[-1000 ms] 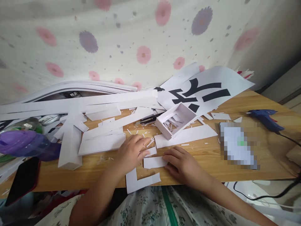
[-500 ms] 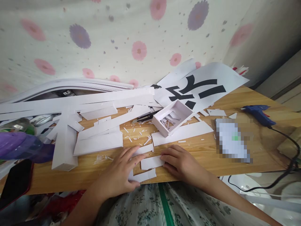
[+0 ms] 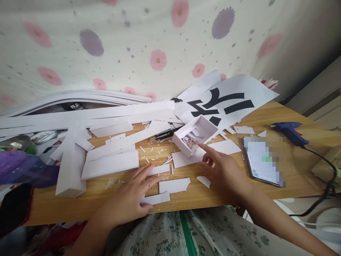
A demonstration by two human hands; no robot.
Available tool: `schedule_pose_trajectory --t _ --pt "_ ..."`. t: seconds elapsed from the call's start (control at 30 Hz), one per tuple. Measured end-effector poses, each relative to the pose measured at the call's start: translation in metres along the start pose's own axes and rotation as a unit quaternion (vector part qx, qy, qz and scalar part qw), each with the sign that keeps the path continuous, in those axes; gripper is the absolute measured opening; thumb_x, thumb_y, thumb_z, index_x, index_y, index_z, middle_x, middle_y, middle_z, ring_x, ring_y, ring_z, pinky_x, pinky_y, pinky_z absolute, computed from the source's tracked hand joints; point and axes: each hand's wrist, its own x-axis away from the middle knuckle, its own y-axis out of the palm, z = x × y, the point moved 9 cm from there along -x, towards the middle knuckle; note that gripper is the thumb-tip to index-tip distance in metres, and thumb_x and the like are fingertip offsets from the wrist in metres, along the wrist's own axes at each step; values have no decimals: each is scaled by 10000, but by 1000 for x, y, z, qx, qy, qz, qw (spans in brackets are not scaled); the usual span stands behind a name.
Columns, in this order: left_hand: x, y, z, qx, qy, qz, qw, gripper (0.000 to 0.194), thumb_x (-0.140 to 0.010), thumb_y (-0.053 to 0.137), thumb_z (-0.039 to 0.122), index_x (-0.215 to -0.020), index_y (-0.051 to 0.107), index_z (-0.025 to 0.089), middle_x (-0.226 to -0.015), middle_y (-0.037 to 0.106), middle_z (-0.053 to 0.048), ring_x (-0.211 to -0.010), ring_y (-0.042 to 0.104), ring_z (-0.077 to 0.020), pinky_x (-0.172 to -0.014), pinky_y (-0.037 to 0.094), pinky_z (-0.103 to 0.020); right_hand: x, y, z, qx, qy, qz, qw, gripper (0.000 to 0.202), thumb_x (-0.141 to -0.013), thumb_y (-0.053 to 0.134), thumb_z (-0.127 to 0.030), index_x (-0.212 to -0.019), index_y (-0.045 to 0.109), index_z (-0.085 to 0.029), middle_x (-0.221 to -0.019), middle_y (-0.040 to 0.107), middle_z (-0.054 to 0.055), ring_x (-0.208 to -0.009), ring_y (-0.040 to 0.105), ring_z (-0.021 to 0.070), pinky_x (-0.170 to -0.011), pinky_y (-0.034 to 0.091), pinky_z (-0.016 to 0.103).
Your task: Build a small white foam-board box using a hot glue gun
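My left hand (image 3: 133,195) lies with spread fingers over white foam-board pieces near the table's front edge. An upper strip (image 3: 160,169) and a lower strip (image 3: 161,197) stick out from under it; whether they join beneath the palm is hidden. Between them lies a short white board piece (image 3: 173,185) with a curved notch at its right end. My right hand (image 3: 225,176) hovers to the right, index finger stretched and thumb apart, nothing visible between them. Its index fingertip is near the front corner of a small white box (image 3: 186,147) holding scraps. Below that hand rests a small white offcut (image 3: 204,181).
Larger white boards (image 3: 112,165) and a T-shaped white form (image 3: 71,167) fill the left side, beside a purple bottle (image 3: 29,169) and a dark phone (image 3: 16,204). Behind the box is a black-handled cutter (image 3: 167,133). A phone (image 3: 262,161) and corded blue glue gun (image 3: 291,131) lie right.
My right hand has let go of the short piece and moved up and right toward the box. The notched end and the small offcut now show. My left hand has shifted slightly left.
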Motion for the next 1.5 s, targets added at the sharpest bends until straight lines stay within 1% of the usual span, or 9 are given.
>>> schedule_pose_trajectory --t 0.13,0.33,0.5,0.67,0.77,0.97,1.17,1.33,1.5 --pt "2 -7 4 12 36 67 997 615 -743 692 222 -1322 528 344 -1528 388 -37 -1408 358 -305 -1103 396 -544 -18 7 3 69 8 -55 996 365 -894 561 -265 -1250 586 -192 -816 730 47 -574 634 190 -533 443 281" --pt "13 -31 14 32 137 282 949 362 -843 638 287 -1201 587 280 -1250 639 -73 -1155 611 -224 -954 554 -369 -47 -20 -12 60 -42 34 997 185 -935 501 -293 -995 645 -195 -842 735 68 -638 656 185 -580 438 266" --pt "21 -44 22 63 176 364 913 218 -894 539 141 -1070 616 244 -994 700 -55 -942 670 -159 -837 565 -262 -108 -21 7 172 48 -20 984 249 -945 464 -348 -870 647 -197 -718 701 61 -632 636 206 -551 355 275" --pt "30 -50 20 66 172 400 898 144 -868 571 86 -917 610 216 -849 689 -33 -805 656 -143 -736 553 -254 -158 1 14 189 63 -40 979 281 -935 451 -280 -1068 644 -125 -822 718 137 -713 654 265 -571 375 310" --pt "35 -50 14 59 154 419 893 135 -852 580 72 -834 580 206 -790 670 -16 -755 640 -130 -699 544 -252 -167 22 -13 177 10 -53 983 411 -951 427 -260 -1325 510 -114 -1056 698 176 -871 664 279 -665 450 341" --pt "42 -49 7 34 120 437 891 146 -858 576 95 -762 556 204 -776 668 -13 -754 634 -140 -741 551 -297 -173 91 -94 141 -184 -181 956 359 -873 615 -276 -1221 630 -190 -1301 616 124 -1176 568 278 -914 472 359" --pt "50 -46 -4 8 86 450 889 120 -883 542 118 -832 597 211 -831 679 -32 -811 652 -156 -727 559 -293 -199 132 -100 153 -199 -234 939 544 -823 670 -298 -1335 543 -163 -1312 606 163 -1189 569 321 -934 468 406" --pt "57 -46 -37 -48 15 451 891 196 -899 505 134 -1040 609 222 -1006 671 -69 -944 645 -185 -841 554 -334 -201 126 -107 157 -217 -226 937 547 -782 708 -320 -1293 588 -166 -1219 629 172 -1059 632 326 -908 461 409" --pt "51 -53 -68 -97 -59 408 906 266 -891 501 172 -1140 583 213 -1165 629 -104 -1111 582 -250 -969 506 -439 -192 77 -113 144 -232 -155 949 537 -795 663 -349 -1291 588 -157 -1280 553 176 -1047 613 326 -898 457 409"
